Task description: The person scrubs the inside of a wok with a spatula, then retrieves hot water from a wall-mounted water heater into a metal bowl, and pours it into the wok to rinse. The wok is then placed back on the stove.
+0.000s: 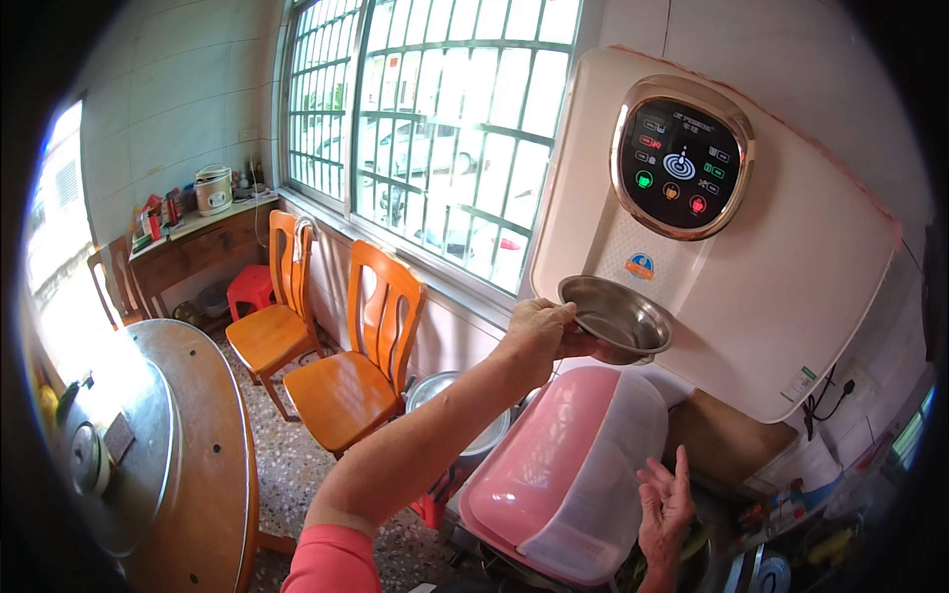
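My left hand [545,330] grips the near-left side of a shallow stainless steel bowl [619,315], thumb on the rim, fingers beneath. The bowl is tilted slightly, its inside visible, below the spout area of a white wall-mounted water dispenser [771,296]. A round dark panel [680,159] on the dispenser shows lit cup icons. My right hand [667,504] is raised with its fingers apart, holding nothing, beside a pink storage box [552,445] with a translucent lid. Whether any liquid is in the bowl cannot be told.
A round wooden table [207,459] with a glass turntable [141,474] is at the left. Wooden chairs [345,393] line the barred window [452,141]. A large lidded pot [485,434] stands behind my left forearm. A side counter [200,222] holds a rice cooker [213,189].
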